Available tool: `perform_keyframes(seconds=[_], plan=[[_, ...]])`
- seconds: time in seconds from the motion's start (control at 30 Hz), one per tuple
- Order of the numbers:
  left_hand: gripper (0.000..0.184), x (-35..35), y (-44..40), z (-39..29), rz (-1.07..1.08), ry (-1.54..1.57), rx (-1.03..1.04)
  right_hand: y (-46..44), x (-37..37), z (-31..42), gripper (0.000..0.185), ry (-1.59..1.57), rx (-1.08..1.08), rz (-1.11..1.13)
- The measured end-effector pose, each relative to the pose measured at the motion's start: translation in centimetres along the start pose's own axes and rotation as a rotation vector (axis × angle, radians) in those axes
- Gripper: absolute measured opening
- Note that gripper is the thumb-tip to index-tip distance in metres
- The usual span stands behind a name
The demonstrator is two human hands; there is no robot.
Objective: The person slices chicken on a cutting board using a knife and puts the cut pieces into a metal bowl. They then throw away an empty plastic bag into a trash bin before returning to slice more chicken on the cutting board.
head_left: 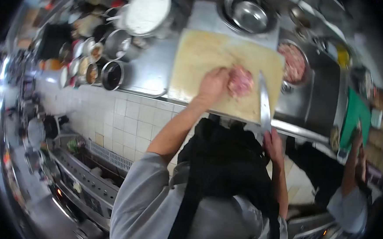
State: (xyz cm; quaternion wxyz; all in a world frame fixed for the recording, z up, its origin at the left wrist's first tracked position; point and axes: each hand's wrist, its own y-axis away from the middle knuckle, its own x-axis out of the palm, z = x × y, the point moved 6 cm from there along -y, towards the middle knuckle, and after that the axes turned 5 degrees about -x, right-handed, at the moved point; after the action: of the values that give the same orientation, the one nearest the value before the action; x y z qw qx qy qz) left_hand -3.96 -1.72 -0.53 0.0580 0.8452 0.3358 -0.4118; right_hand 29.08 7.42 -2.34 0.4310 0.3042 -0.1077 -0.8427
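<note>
A piece of raw meat (pixel 240 81), pink with paler patches, lies on the yellowed cutting board (pixel 195 54). My left hand (pixel 214 84) is at its left edge, fingers curled against the meat; the fingertips are blurred. My right hand (pixel 273 144) is closed round the handle of a large knife (pixel 264 100), low at the board's front right edge. The blade points away from me over the right part of the board, to the right of the meat and apart from it.
Right of the board, a bowl of raw meat (pixel 293 62) sits by the sink (pixel 320 92). Metal bowls (pixel 250 17) stand behind the board. Left are a large white-filled container (pixel 147 11) and several pots (pixel 112 75). A co-worker's arm (pixel 352 162) reaches to a green board (pixel 356 116) at far right.
</note>
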Motion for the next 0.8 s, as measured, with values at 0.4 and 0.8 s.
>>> perform_keyframes(seconds=[0.4, 0.8], plan=[[0.069, 4.9, 1.7, -1.3, 0.242, -0.27, 0.213, -0.6, 3.1, 0.7, 0.023, -0.061, 0.064, 0.057], [0.066, 6.0, 1.5, -0.6, 0.312, -0.294, 0.188, -3.8, 5.3, 3.9, 0.022, 0.238, -0.112, -0.062]])
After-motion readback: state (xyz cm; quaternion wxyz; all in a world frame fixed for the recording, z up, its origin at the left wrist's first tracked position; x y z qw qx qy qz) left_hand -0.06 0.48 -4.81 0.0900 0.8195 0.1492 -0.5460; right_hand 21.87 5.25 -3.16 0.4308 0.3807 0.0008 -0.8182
